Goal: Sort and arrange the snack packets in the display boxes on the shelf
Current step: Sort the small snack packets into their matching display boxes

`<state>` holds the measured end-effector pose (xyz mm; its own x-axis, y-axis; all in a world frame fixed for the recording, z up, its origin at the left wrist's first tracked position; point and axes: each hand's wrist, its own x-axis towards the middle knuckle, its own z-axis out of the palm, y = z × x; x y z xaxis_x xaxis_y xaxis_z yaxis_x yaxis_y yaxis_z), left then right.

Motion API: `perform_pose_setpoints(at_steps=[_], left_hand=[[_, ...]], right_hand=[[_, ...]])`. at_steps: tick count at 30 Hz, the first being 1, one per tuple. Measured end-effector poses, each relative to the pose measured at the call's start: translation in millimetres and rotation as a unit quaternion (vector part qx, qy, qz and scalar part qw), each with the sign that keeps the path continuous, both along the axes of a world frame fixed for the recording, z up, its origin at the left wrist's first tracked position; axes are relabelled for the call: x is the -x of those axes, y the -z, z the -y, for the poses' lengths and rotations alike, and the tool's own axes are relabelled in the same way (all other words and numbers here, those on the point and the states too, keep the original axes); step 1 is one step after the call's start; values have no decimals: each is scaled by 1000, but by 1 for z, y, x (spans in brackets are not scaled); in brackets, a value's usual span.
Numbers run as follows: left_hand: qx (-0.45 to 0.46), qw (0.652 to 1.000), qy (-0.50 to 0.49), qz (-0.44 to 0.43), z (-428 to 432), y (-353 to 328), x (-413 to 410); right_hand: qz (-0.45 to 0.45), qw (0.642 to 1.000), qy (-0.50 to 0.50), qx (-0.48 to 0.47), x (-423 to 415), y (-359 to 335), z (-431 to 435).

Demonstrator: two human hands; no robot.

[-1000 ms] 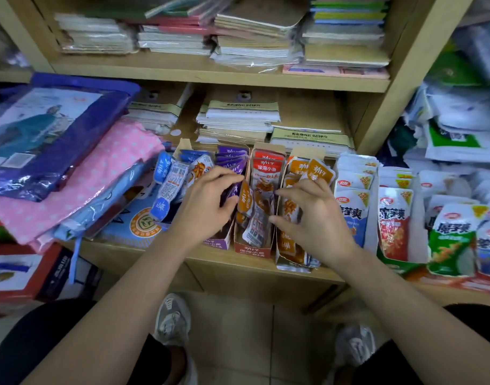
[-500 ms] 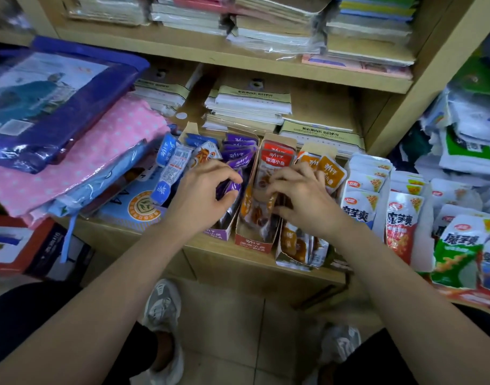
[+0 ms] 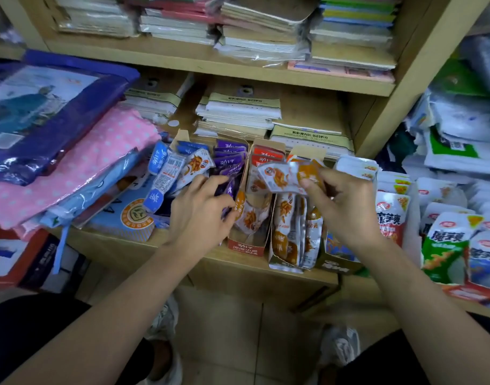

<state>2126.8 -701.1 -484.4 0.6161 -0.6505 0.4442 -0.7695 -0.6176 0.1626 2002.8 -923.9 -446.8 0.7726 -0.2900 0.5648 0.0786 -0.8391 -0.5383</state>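
Several narrow cardboard display boxes stand side by side on the lower wooden shelf (image 3: 132,245). The red box (image 3: 245,247) holds red and orange packets. To its left is the box of purple packets (image 3: 228,155), with blue packets (image 3: 159,176) further left. My left hand (image 3: 199,215) grips purple packets at the front of their box. My right hand (image 3: 343,207) is raised above the orange-packet box (image 3: 286,240) and pinches a small bunch of orange and white snack packets (image 3: 282,177).
Bagged pink and blue textiles (image 3: 79,162) lie in a pile on the left. Paper stacks (image 3: 241,112) sit behind the boxes. Larger snack bags (image 3: 444,240) crowd the right side beyond the shelf post (image 3: 405,87). My knees and shoes are below on the tiled floor.
My right hand has lifted a few orange packets out of the boxes and up to the right. My left hand has stayed on the purple packets.
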Motion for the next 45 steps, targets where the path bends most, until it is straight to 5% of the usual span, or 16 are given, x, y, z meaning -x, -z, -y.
perform_pose_setpoints(at_steps=[6, 12, 21, 25, 29, 34, 36, 38, 41, 45], left_hand=[[41, 999, -27, -23, 2, -1, 6], [7, 998, -49, -31, 8, -1, 11], [149, 988, -4, -25, 6, -4, 10], [262, 962, 13, -76, 4, -17, 16], [357, 915, 51, -179, 3, -28, 20], [371, 877, 125, -278, 15, -42, 34], [354, 874, 121, -312, 19, -38, 34], [283, 907, 86, -298, 21, -32, 32], [100, 972, 59, -205, 22, -26, 38], [-79, 992, 42, -94, 26, -21, 48]], right_hand=[[66, 988, 126, -54, 34, -4, 4], [-157, 981, 109, 41, 42, 18, -8], [-184, 971, 66, 140, 38, 29, -7], [-238, 967, 36, 77, 38, 33, 1], [-131, 990, 45, 8, 38, 23, 1], [-79, 985, -23, -151, 33, 5, -11], [-44, 985, -31, -161, 33, 7, -14], [-6, 986, 15, -168, 34, 9, -12], [28, 984, 114, -136, 39, 9, -1], [-41, 987, 155, -13, 38, 15, 0]])
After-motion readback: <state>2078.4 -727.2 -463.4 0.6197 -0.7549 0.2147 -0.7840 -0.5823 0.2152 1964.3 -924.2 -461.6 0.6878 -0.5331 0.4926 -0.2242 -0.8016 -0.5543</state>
